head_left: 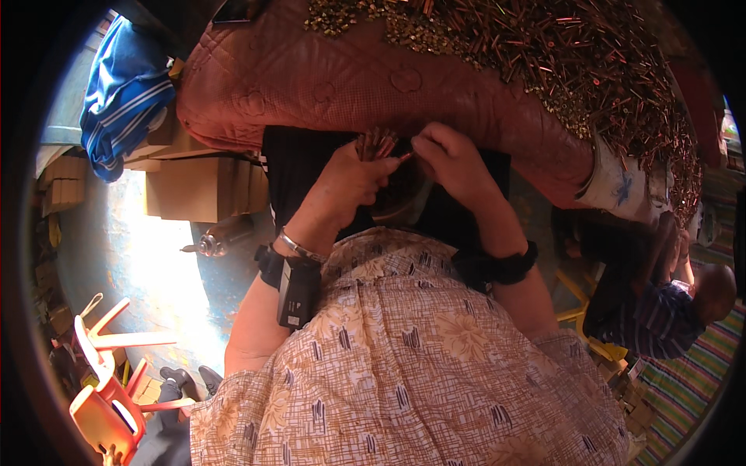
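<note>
My left hand [350,182] is closed around a bunch of slim, shiny reddish tubes [376,143]. One tube juts from between its thumb and fingers toward the right. Close beside that tube's tip, my right hand [460,167] is curled with fingertips pinched together; what it holds, if anything, is too small to make out. Below and between the hands, over my lap, sits a dark round container [398,203], its contents in shadow. Ahead, a large heap of similar reddish tubes [567,54] lies on a red padded cover [334,85], along with small gold-coloured pieces [420,35].
Cardboard boxes [190,189] stand at the left, below a blue striped garment [128,93]. A dark metal object [221,239] is on the floor. An orange-red plastic chair [101,412] lies tipped at lower left. Another person [660,311] sits at the right beside the heap.
</note>
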{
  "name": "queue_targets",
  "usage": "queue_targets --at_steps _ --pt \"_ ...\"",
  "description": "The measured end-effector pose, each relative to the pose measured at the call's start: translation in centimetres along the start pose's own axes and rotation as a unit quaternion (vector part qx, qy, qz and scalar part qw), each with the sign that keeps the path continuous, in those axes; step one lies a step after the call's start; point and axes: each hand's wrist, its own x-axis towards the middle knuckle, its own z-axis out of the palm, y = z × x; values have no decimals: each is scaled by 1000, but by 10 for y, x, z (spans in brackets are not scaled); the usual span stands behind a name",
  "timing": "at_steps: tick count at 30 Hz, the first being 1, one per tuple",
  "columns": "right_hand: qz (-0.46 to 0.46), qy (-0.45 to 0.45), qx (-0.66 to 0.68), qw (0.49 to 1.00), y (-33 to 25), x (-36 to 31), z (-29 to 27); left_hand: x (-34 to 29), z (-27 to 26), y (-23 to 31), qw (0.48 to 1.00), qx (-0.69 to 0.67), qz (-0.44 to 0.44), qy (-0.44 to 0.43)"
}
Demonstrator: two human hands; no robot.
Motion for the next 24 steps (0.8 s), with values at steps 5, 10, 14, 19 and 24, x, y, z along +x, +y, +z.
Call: queue_targets --at_steps 5,10,14,19,24 --pt "-41 13 -4 999 -2 -1 6 3 -1 -2 1000 -3 3 -4" --pt "-81 35 -164 983 -1 2 6 1 -2 -2 999 -35 3 -19" --pt "-34 19 -104 994 1 1 5 2 -1 -1 1000 -4 -9 -4" --pt "-27 44 -169 984 -3 9 3 4 -1 -1 1000 11 -6 5" --pt "-181 159 -265 934 -28 32 0 6 -7 -1 998 48 0 29"
